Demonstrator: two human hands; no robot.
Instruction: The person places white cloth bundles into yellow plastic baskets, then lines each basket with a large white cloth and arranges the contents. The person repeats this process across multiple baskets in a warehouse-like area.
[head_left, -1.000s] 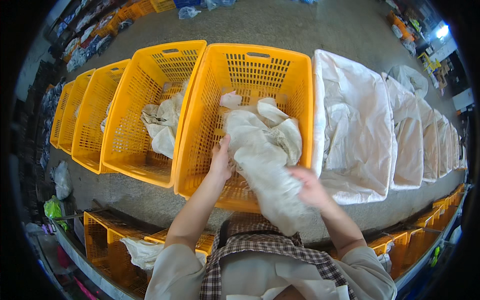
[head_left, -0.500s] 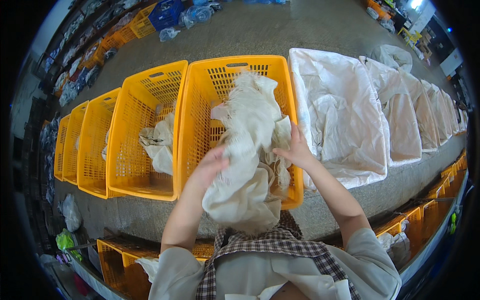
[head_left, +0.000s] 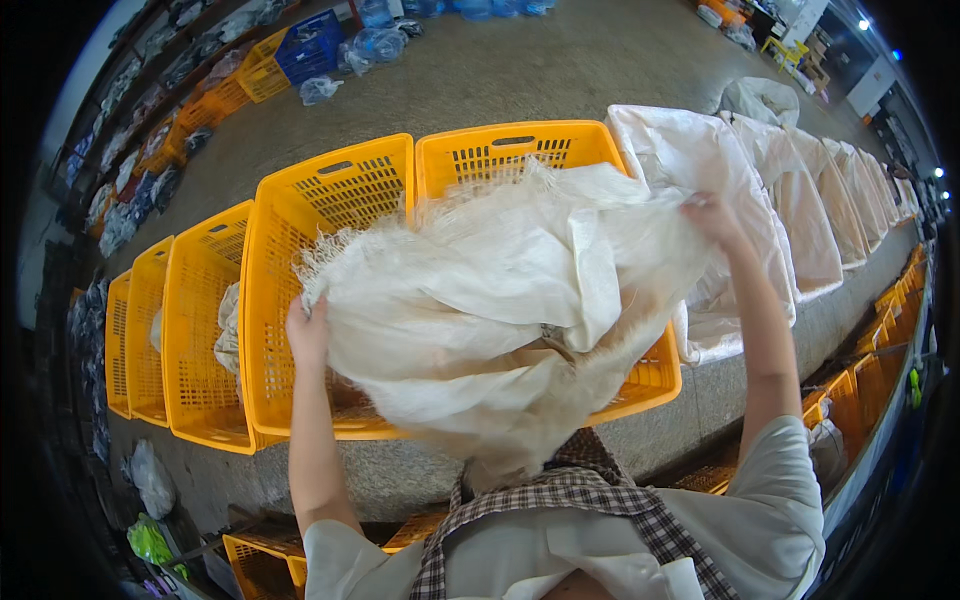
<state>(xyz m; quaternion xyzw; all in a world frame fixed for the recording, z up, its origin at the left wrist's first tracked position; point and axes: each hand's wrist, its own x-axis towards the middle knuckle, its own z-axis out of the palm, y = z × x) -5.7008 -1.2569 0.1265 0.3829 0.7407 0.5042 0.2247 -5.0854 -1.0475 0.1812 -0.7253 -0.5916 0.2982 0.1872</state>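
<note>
A large cream-white cloth [head_left: 480,290] with frayed, fringed edges is spread wide between my hands. It hangs over two yellow plastic crates and hides most of their insides. My left hand [head_left: 307,330] is closed on the cloth's fringed left edge, above the left of these yellow crates [head_left: 275,280]. The cloth's right end is in my right hand [head_left: 710,218], closed and somewhat smeared by motion, near the white-lined bin. Behind the cloth shows the far wall of the other yellow crate [head_left: 510,143]. Folds sag down toward my checked apron [head_left: 560,490].
More yellow crates [head_left: 205,330] stand in a row to the left, one holding pale cloth [head_left: 228,335]. On the right runs a row of white-lined bins [head_left: 740,180]. Shelves with bagged goods and a blue crate [head_left: 310,48] line the far left. Orange crates [head_left: 870,370] stand behind at lower right.
The bunched cloth has been lifted and pulled open sideways. My left hand went left and took its edge; my right hand went right and up with the other end. The view shifted slightly.
</note>
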